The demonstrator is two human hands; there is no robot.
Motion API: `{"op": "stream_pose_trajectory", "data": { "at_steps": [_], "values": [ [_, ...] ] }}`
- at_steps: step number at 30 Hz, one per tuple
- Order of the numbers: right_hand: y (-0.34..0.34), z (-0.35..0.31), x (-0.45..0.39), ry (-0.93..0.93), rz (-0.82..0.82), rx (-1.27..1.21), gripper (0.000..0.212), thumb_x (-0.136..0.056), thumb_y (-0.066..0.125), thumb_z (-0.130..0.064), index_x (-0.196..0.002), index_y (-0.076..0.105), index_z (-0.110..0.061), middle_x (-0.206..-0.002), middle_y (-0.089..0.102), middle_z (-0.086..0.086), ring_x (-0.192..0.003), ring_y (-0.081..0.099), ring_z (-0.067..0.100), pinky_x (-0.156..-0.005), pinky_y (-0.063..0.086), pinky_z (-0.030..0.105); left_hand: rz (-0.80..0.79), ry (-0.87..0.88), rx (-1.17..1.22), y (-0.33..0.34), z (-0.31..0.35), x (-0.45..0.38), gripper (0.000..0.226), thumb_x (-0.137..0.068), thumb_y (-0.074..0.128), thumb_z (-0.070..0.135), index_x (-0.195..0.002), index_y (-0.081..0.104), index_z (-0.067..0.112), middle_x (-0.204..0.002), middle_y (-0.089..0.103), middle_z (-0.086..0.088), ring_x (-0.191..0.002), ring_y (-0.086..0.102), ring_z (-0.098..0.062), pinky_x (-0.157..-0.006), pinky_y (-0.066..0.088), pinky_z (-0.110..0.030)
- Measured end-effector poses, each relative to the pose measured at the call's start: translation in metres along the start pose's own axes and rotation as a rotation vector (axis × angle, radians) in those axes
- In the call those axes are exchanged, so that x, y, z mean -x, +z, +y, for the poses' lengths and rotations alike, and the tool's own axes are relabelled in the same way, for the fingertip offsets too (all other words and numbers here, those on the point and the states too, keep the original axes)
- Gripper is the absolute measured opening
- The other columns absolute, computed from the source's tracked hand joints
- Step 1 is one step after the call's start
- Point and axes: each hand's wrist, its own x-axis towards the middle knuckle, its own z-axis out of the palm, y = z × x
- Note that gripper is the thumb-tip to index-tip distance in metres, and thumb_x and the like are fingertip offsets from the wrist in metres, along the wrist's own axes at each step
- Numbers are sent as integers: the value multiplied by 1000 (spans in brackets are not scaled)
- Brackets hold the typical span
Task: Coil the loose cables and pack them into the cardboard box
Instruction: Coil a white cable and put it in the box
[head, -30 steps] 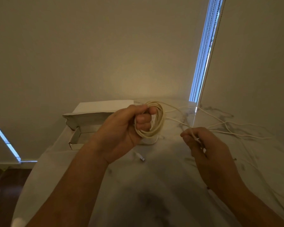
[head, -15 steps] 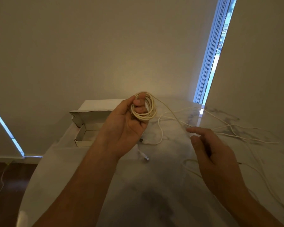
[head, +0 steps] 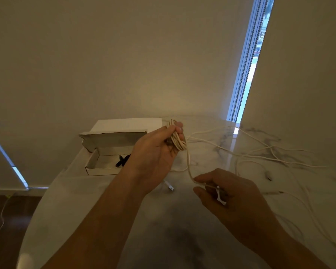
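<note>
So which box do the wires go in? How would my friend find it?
Look at the marble table, along its far left edge by the wall. The cardboard box sits there, just left of the left hand. Its lid stands open, and something small and black lies inside.

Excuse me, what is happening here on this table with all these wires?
A person is winding a cream cable into a coil. The left hand grips the coil above the marble table, and the right hand pinches the loose tail that hangs from it. More loose cables lie spread on the right. The open cardboard box waits at the left with something dark inside; this coil is not packed yet.
</note>
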Motion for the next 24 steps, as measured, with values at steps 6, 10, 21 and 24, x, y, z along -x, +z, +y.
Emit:
{"op": "stream_pose_trajectory", "data": {
  "at_steps": [6, 10, 21, 24],
  "values": [
    [-1, 0, 0, -63, 12, -26, 13, -87, 64, -30, -99, 69, -33, -76, 56, -18, -67, 55, 4, -59, 42, 13, 25, -1, -277, 8, -13, 4, 27, -98, 50, 4, -121, 61, -7, -92, 64, -8, -86, 61, -15, -89, 49, -29],
    [-3, 3, 0, -77, 20, -47, 11, -90, 62, -27, -98, 67, -33, -77, 56, -17, -69, 55, 4, -61, 41, 13, -24, -48, -495, 11, -20, 7, 24, -100, 47, 5, -116, 63, -4, -91, 64, -8, -87, 61, -17, -87, 50, -31],
    [-11, 9, -5, 50, 206, 6, 9, -85, 66, -46, -87, 61, -38, -73, 56, -21, -74, 54, -1, -63, 42, 8, -350, -130, -1237, 7, -11, 21, 30, -98, 52, 19, -124, 64, 12, -110, 65, -5, -101, 59, -10, -95, 45, -26],
    [-12, 10, -5, 94, 227, 12, 14, -78, 64, -49, -84, 61, -37, -71, 53, -21, -74, 52, -4, -63, 40, 5, -469, -188, -1261, 7, -8, 21, 19, -96, 60, 21, -110, 65, 11, -89, 62, -2, -82, 59, -6, -82, 47, -27]
  ]
}}
